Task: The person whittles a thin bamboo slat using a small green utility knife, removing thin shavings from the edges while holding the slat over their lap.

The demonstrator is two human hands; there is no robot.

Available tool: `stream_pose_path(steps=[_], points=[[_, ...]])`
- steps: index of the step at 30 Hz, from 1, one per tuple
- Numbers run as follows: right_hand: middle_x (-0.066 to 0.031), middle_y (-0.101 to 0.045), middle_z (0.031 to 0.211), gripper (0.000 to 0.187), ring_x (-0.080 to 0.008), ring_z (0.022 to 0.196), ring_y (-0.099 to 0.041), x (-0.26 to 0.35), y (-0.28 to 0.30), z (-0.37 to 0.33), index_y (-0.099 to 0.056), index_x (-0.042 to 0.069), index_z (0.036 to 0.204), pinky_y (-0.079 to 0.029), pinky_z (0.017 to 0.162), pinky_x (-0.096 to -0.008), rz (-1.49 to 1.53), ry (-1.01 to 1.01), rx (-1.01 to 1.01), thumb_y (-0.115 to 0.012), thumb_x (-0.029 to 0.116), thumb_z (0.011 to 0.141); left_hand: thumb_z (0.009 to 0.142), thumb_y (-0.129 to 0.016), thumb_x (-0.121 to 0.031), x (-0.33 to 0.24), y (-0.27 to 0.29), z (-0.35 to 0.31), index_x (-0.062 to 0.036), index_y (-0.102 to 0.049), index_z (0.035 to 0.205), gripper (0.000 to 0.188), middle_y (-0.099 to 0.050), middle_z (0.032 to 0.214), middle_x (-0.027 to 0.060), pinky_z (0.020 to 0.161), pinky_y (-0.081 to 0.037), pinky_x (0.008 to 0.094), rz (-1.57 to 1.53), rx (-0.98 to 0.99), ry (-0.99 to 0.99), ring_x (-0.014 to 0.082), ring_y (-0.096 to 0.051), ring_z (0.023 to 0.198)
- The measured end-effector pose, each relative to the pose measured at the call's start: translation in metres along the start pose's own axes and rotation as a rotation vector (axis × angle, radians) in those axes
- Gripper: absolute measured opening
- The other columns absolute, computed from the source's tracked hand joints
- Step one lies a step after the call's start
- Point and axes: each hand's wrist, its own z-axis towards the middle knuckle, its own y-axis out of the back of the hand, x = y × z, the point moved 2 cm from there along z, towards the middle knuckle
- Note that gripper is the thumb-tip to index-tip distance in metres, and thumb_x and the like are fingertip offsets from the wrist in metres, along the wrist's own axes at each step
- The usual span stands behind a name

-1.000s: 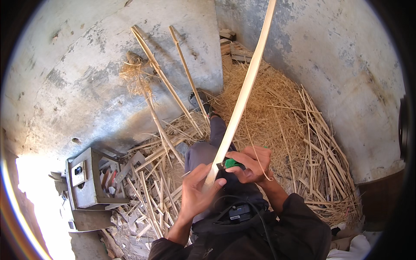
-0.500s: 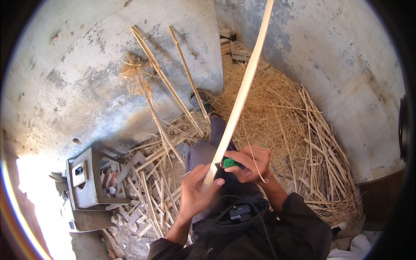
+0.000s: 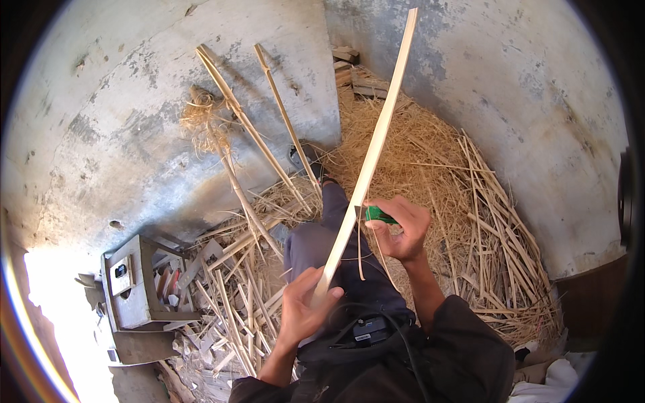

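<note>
The sleeves are dark; the trousers greyish; a black cable curves past a black box.

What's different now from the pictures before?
The right hand moved up the wood strip, away from the left hand, taking the green-handled blade along. The strip's top end came into view. Nothing was let go: the left hand still holds the strip's lower end. The sticks still lean on the wall.

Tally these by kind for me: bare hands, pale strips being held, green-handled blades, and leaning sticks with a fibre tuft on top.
Bare hands: 2, left hand and right hand
Held pale strip: 1
Green-handled blade: 1
Tufted stick: 1
Total: 5
</note>
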Motion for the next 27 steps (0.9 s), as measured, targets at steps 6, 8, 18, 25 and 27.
stream_pose_path(steps=[6, 8, 18, 25, 27], points=[[-0.0105, -0.073, 0.078, 0.029, -0.0217, 0.061, -0.069, -0.014, 0.000, 0.006, -0.080, 0.002, 0.104, -0.052, 0.056, -0.0320, 0.016, 0.003, -0.027, -0.084, 0.028, 0.092, 0.095, -0.081, -0.008, 0.006, 0.002, -0.008, 0.0050, -0.067, 0.140, 0.049, -0.066, 0.114, 0.0052, 0.086, -0.049, 0.0261, 0.023, -0.017, 0.008, 0.0088, -0.060, 0.101], [-0.0104, -0.073, 0.078, 0.028, -0.0218, 0.061, -0.070, -0.015, -0.001, 0.007, -0.080, 0.002, 0.104, -0.052, 0.056, -0.0321, 0.016, 0.007, -0.019, -0.084, 0.027, 0.091, 0.095, -0.082, -0.009, 0.004, 0.003, -0.009, 0.0051, -0.067, 0.140, 0.049, -0.066, 0.112, 0.0047, 0.085, -0.048, 0.0262, 0.017, -0.029, 0.015, 0.0088, -0.060, 0.100], [-0.0077, -0.077, 0.081, 0.029, -0.0153, 0.063, -0.069, -0.034, -0.007, 0.009, -0.082, 0.003, 0.105, -0.051, 0.054, -0.0295, 0.058, 0.052, -0.077, -0.080, 0.030, 0.096, 0.095, -0.081, -0.005, 0.012, 0.004, -0.011, 0.0045, -0.068, 0.139, 0.047, -0.065, 0.108, 0.0032, 0.084, -0.048, 0.0259, -0.023, -0.029, 0.015, 0.0089, -0.059, 0.096], [0.0011, -0.069, 0.073, 0.037, -0.0056, 0.053, -0.042, -0.101, 0.024, 0.032, -0.080, 0.007, 0.110, -0.029, 0.046, -0.0236, -0.147, -0.152, -0.333, -0.066, 0.041, 0.105, 0.094, -0.081, -0.003, 0.029, 0.006, -0.035, 0.0042, -0.068, 0.139, 0.048, -0.057, 0.097, -0.0006, 0.074, -0.046, 0.0259, 0.060, 0.056, 0.161, 0.0070, -0.054, 0.087], [0.0030, -0.064, 0.070, 0.037, -0.0051, 0.053, -0.039, -0.120, 0.027, 0.039, -0.080, 0.007, 0.109, -0.027, 0.046, -0.0228, -0.081, -0.184, -0.352, -0.065, 0.040, 0.106, 0.093, -0.082, -0.003, 0.035, 0.003, -0.039, 0.0044, -0.068, 0.139, 0.048, -0.056, 0.096, -0.0008, 0.072, -0.046, 0.0265, 0.017, 0.035, 0.142, 0.0073, -0.053, 0.086]])
